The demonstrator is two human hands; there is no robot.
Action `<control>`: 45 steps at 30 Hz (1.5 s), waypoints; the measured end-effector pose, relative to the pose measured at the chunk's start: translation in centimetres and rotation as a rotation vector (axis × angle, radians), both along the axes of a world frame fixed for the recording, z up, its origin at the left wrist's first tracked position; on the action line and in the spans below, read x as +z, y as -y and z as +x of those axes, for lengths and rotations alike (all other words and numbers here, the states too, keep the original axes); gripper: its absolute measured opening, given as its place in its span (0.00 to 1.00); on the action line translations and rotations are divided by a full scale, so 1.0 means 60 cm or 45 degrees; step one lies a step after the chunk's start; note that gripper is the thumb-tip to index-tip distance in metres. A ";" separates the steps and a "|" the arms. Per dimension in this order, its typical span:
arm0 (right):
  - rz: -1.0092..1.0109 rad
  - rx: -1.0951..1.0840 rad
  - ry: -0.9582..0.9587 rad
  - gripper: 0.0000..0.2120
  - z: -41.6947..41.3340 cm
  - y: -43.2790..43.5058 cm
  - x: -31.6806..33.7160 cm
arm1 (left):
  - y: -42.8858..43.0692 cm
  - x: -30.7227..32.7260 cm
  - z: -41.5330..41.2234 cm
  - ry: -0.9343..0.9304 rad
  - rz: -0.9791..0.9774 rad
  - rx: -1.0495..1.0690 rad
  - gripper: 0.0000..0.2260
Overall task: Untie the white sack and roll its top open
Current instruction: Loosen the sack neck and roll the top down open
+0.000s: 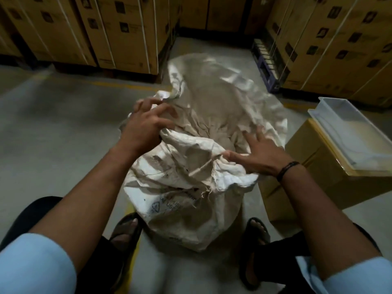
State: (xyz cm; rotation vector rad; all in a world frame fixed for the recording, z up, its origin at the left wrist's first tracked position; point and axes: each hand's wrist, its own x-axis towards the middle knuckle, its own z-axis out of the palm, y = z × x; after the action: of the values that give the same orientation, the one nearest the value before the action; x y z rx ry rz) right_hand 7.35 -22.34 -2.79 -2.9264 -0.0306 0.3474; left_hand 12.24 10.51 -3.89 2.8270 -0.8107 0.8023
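A white woven sack [180, 209] stands on the floor between my feet, its mouth spread wide and its far wall lifted up behind. My left hand [146, 126] grips the sack's left rim, fingers curled over the cloth. On the near right rim my right hand [258, 155] pinches the bunched fabric between thumb and fingers, with the other fingers spread. Loose frayed threads hang from the rim near the right hand. The inside of the sack looks dull brown; its contents are not discernible.
A cardboard box [307, 177] with a white plastic tray [352, 132] on top stands right of the sack. Stacked strapped cartons [106, 32] on pallets line the back and the right side [339, 45]. My sandalled feet [125, 232] flank the sack on grey concrete floor.
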 end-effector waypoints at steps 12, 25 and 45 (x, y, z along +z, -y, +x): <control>-0.066 -0.018 -0.186 0.60 0.002 -0.018 -0.065 | 0.179 0.054 -0.162 -1.331 0.170 -0.217 0.54; -0.125 -0.080 -0.055 0.46 0.016 0.029 -0.078 | 0.205 -0.084 -0.167 -0.953 0.593 -0.086 0.14; 0.296 0.302 0.413 0.34 -0.035 -0.022 0.033 | -0.008 0.066 -0.042 0.005 -0.249 0.081 0.12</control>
State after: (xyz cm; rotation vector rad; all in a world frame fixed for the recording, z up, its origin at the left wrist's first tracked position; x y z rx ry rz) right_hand 5.27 -21.01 -0.78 -2.7169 -0.4356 -0.0966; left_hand 9.70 10.97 0.05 2.6903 -0.6081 0.8456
